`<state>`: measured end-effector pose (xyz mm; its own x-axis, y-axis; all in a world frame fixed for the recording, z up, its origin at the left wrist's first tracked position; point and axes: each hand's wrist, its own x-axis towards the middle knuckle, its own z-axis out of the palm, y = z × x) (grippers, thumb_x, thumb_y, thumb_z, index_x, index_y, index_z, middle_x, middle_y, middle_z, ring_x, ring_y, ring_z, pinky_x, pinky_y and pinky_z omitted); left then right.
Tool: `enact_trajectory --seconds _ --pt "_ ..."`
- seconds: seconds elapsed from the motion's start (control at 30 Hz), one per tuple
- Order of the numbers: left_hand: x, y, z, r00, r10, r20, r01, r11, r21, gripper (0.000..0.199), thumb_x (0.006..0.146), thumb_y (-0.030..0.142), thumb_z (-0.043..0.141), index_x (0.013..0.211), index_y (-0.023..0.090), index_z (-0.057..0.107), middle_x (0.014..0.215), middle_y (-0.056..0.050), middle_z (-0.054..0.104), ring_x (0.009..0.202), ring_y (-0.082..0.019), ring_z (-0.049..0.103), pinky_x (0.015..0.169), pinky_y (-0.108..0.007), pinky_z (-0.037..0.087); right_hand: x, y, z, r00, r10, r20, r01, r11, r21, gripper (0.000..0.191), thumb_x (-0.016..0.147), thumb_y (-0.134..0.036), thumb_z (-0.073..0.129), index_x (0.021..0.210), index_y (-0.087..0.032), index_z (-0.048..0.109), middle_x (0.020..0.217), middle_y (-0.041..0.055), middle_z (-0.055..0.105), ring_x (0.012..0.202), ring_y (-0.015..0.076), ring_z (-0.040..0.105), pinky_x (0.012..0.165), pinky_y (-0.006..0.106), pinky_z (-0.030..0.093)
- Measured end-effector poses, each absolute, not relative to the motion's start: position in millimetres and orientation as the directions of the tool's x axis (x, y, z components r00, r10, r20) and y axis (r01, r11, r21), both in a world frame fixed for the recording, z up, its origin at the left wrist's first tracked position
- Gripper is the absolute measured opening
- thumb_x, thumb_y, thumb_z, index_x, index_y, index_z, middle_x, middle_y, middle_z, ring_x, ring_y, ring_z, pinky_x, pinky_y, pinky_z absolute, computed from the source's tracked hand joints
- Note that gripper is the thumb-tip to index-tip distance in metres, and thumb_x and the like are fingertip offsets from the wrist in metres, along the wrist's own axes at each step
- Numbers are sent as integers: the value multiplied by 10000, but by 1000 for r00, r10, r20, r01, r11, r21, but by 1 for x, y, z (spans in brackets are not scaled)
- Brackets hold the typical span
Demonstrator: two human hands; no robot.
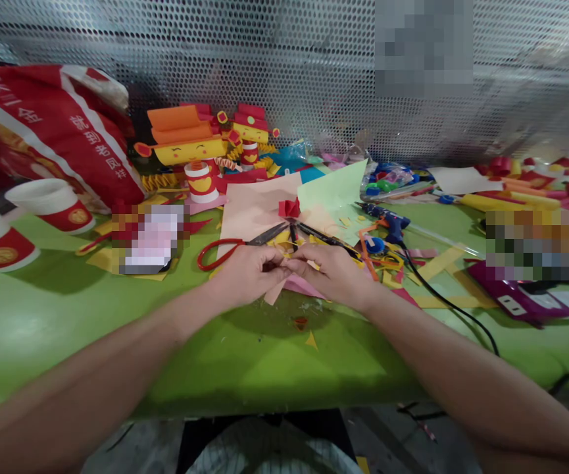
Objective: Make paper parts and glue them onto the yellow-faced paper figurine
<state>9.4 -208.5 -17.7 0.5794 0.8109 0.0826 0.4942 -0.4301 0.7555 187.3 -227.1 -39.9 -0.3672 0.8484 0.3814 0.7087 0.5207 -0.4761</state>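
My left hand (249, 275) and my right hand (336, 271) meet at the middle of the green table, fingertips pinched together. Whatever lies between the fingers is too small and hidden to make out. Just beyond my left hand are scissors with a red handle (218, 248). A dark, slim tool (331, 239) lies beyond my right hand. Yellow paper scraps lie around my fingertips, and a pale paper strip (275, 293) shows below them. Farther back, a small red folded paper piece (289, 209) sits on a peach paper sheet (254, 197).
A blue glue gun (396, 225) with a black cord lies right of my hands. Paper cups (64, 205) and a phone (153, 240) are at left. Yellow-faced paper figures (190, 151) stand behind, near a perforated metal screen (284, 72). A purple device (516, 293) is at right.
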Motion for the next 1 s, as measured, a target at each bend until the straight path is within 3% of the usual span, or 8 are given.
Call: enact_trajectory --seconds 0.17,0.27,0.53,0.7,1.0 --pt "10 -207 -24 603 789 121 503 -494 709 143 775 224 546 688 152 633 600 31 595 590 -99 503 546 -202 349 188 -228 -44 -474 785 400 759 594 -266 441 951 -452 259 826 -175 579 727 64 622 609 145 509 556 265 316" --pt "10 -206 -25 613 781 121 519 -513 683 179 783 258 547 661 152 624 585 26 585 575 -100 493 541 -210 345 187 -228 -43 -523 750 405 739 636 -224 429 961 -401 218 796 -180 547 703 58 589 597 145 482 556 267 307" --pt "6 -202 -21 698 716 32 439 -463 770 150 777 285 547 720 159 604 659 24 611 641 -113 536 590 -215 392 187 -229 -40 -524 731 436 643 676 -360 337 948 -337 270 696 -199 446 614 5 477 539 117 390 526 238 296" --pt "7 -204 -22 685 728 35 449 -459 767 126 785 259 540 693 174 540 582 43 562 575 -104 501 556 -217 374 185 -229 -42 -474 766 434 627 640 -445 313 935 -332 307 656 -210 376 598 -10 442 528 109 369 515 230 287" --pt "6 -202 -25 686 727 30 440 -447 779 87 756 245 565 718 180 522 582 52 526 564 -101 473 558 -223 373 183 -229 -42 -433 801 414 625 597 -503 305 921 -336 327 644 -214 357 595 -14 427 527 104 358 513 226 281"
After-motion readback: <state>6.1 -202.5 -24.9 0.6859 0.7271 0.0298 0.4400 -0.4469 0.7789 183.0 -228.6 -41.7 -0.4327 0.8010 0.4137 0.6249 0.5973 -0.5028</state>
